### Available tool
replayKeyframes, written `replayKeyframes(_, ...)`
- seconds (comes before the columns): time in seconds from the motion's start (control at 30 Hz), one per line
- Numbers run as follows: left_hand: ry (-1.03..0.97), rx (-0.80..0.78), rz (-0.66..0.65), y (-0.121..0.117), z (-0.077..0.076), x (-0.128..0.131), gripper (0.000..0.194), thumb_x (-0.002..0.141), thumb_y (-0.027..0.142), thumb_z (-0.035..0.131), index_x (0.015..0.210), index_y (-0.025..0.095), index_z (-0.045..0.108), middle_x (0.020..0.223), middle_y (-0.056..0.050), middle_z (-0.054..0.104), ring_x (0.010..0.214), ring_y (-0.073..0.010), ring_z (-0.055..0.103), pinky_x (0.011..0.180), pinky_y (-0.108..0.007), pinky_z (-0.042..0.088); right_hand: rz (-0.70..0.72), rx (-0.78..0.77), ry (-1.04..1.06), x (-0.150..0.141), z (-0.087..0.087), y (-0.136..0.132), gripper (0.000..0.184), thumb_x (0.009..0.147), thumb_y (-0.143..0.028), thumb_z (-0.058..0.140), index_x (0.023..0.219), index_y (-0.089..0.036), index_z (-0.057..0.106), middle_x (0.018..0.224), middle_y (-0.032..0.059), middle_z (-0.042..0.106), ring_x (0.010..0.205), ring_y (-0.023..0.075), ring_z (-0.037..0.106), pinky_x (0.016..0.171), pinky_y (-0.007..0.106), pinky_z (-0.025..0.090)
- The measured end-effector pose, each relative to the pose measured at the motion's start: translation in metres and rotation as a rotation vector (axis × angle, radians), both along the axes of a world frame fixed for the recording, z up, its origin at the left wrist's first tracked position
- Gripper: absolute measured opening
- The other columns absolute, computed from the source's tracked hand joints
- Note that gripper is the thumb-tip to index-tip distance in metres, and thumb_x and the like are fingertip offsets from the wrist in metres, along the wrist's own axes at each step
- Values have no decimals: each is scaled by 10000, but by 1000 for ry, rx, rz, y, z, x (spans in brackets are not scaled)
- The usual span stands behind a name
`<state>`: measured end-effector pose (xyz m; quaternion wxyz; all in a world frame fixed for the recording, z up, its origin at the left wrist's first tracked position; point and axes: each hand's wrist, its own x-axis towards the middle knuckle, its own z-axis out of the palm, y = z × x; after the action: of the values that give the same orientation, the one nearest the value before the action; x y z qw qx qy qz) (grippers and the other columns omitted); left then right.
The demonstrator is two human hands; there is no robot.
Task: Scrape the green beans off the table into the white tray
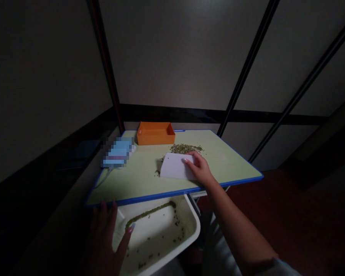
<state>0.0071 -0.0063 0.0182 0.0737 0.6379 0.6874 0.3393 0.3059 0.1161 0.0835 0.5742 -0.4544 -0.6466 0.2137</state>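
My right hand (199, 168) grips the right end of a flat white scraper (176, 166) with a small hole near one corner, thumb on its face. The scraper stands tilted over the pale green tabletop (143, 184). Just behind it lies a loose spread of small green grains, like mung beans (186, 148). A few more lie by its left edge. Below the table's front edge sits a white plastic tub (195, 226) with a line of the same grains along its far side and others scattered. My left hand (107, 234), fingers apart and in shadow, is at the tub's left side, holding nothing visible.
An orange open box (156, 138) stands at the back left of the table. Near the left edge is a blurred light-blue object (118, 152) with a pale cable. A blue rim (172, 194) borders the tabletop. Panelled walls rise behind and to the left.
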Motion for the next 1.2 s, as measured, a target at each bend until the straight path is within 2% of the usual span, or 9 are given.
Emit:
replayKeyframes(0.2,22,21,2,0,-2,-1,693,791,584,360,1374,211,388,1598,-83,197,1483,-274,129,1205,-519,199,23,2,-1,0,1,0,182,791,-374,621,878,-217,591,829,22,618,763,185,551,658,292,431)
replayKeyframes(0.57,24,7,-17,-1,-3,-2,725,795,604,343,1385,183,373,1598,-105,186,1484,-287,119,1203,-532,192,41,-26,-19,-1,0,0,175,784,-350,632,893,-221,586,839,18,617,756,178,539,659,287,425)
replayKeyframes(0.8,35,15,-24,-1,-3,-2,719,798,591,350,1380,170,377,1595,-116,194,1483,-288,117,1198,-535,207,99,-40,33,-2,0,-1,188,772,-370,651,872,-222,592,866,21,622,818,188,559,712,297,442)
replayKeyframes(0.93,41,-8,-13,-1,-1,-2,723,795,595,347,1379,170,381,1597,-112,189,1483,-284,119,1201,-527,202,109,-41,99,0,1,0,200,748,-373,672,849,-217,598,831,19,620,785,181,558,694,289,446)
replayKeyframes(1.1,45,24,3,0,-2,-1,730,791,603,335,1376,169,390,1591,-113,208,1478,-288,147,1191,-532,226,-31,44,143,-5,8,-15,205,780,-372,636,859,-190,586,765,0,612,693,143,566,622,243,452)
replayKeyframes(1.2,62,34,8,0,-5,-3,698,801,583,336,1384,201,381,1587,-92,231,1472,-283,175,1180,-535,254,-130,173,-53,-24,16,-47,132,858,-316,573,881,-188,595,740,-2,640,624,120,582,554,209,447)
